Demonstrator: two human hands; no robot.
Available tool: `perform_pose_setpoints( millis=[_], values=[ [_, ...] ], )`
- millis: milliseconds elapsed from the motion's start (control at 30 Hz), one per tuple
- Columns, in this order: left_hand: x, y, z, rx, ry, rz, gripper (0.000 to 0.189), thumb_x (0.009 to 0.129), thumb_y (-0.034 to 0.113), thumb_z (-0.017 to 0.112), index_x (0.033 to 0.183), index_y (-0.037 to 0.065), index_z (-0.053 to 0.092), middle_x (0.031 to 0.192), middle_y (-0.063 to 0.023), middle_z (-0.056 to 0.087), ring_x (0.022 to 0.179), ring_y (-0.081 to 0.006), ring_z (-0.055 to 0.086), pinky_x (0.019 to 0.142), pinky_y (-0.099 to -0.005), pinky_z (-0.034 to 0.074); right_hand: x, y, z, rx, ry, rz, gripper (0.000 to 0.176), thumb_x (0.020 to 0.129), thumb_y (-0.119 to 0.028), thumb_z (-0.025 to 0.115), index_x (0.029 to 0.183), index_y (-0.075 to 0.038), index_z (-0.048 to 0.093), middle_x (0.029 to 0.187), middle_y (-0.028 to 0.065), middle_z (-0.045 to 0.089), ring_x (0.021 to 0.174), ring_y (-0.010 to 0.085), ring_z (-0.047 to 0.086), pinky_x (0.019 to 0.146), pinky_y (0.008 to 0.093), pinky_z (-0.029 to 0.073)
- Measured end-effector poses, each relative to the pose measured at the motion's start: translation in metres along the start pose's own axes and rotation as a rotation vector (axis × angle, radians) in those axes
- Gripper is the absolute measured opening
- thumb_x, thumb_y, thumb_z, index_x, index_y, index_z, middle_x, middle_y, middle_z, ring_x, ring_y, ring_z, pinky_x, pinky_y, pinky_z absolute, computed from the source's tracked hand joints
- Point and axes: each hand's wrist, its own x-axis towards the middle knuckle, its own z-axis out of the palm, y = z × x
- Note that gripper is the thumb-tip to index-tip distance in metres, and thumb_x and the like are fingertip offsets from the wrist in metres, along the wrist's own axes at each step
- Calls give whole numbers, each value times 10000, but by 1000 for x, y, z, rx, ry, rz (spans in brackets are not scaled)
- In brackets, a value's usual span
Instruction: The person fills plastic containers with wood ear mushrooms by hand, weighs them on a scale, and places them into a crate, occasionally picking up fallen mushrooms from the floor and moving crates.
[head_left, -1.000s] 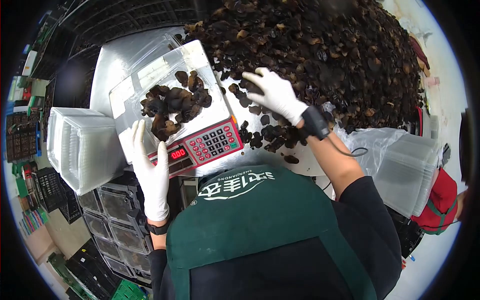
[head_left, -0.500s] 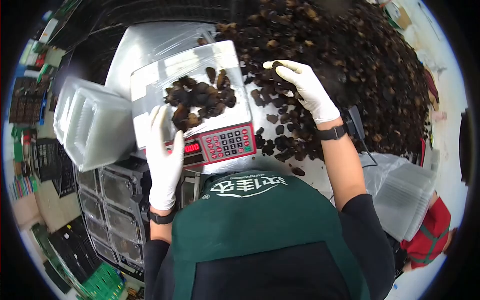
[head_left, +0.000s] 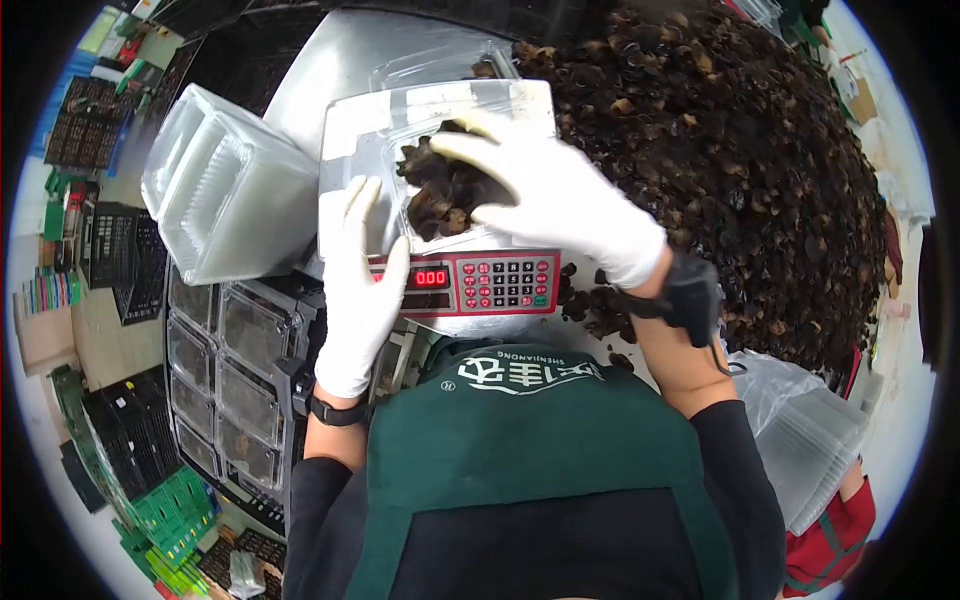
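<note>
Right now, the right hand (head_left: 560, 185) is arched over the dark, frilly pieces (head_left: 430, 200); its thumb and fingers are parted in a wide curve, and I cannot tell whether anything is caught beneath them. Those pieces sit just past its fingertips, in a clear tray (head_left: 391, 180) on the scale (head_left: 505, 282), whose red display reads 0.00; the left hand (head_left: 360, 285) is near the tray's left side, thumb and fingers apart and nothing visible in its hold; whether its fingertips touch the tray, I can't make out.

A stack of clear containers (head_left: 240, 200) leans to the left of the left hand; a great heap of similar dark pieces (head_left: 720, 170) spreads beyond and to the right of the right hand; below that heap, another person in red (head_left: 830, 540) shows only in part.
</note>
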Motion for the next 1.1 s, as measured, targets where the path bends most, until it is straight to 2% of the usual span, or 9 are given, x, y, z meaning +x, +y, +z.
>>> perform_pose_setpoints(
  millis=[67,167,267,400,500,633,767,967,1100],
  values=[
    [3,-6,-6,-19,40,1,585,855,20,657,1416,56,495,1421,-187,498,1346,-343,460,1132,-420,362,-5,-5,-21,-22,183,27,558,805,-132,685,1352,-118,575,1367,161,562,1248,347,554,1050,396,465],
    [9,-9,-17,11,109,-4,556,861,28,659,1397,41,512,1406,-180,508,1317,-323,497,1108,-393,393,-38,9,-50,237,265,466,442,891,-56,634,1331,-100,628,1136,36,696,831,40,596,732,203,493],
    [15,-10,-26,68,161,-54,535,871,37,653,1387,28,514,1396,-172,519,1300,-317,510,1104,-398,393,-99,38,-41,100,302,542,457,868,-70,675,1321,-120,638,1173,38,688,820,63,600,657,202,462],
    [23,-20,-33,29,229,-55,551,885,120,705,1397,49,515,1358,-156,548,1264,-290,531,1079,-395,408,-181,26,10,-140,-83,521,689,746,-248,786,1389,-150,556,1432,172,495,1349,363,443,1096,455,394],
    [32,-22,-37,31,241,-13,547,881,122,714,1389,54,524,1348,-148,561,1241,-291,547,1071,-396,414,-214,20,49,-406,-114,434,619,729,-252,804,1311,-160,616,1415,167,510,1360,367,429,1107,523,330],
    [54,-27,-30,24,228,116,519,883,117,689,1375,59,535,1351,-151,570,1279,-291,536,1078,-395,412,-216,45,71,-451,304,335,201,767,-50,756,961,-92,722,1048,68,656,1086,306,595,889,394,495],
    [79,-11,-25,-13,176,206,494,936,192,673,1405,109,540,1392,-100,574,1297,-241,538,1083,-400,422,-203,57,61,-378,385,379,135,783,-8,734,901,-62,699,891,80,639,925,283,603,812,361,509],
    [91,6,-6,-140,94,341,416,893,159,683,1299,100,617,1253,-132,635,1200,-310,586,1052,-405,433,-207,53,48,-391,341,405,130,784,-28,710,904,-77,692,914,82,644,939,280,607,828,366,512],
    [83,25,11,114,-29,332,361,864,159,711,1223,155,680,1164,-101,683,1093,-301,625,956,-391,485,-209,28,44,-468,94,489,429,746,-202,759,1160,-122,680,1160,67,640,1067,284,557,893,408,453]
  ],
)
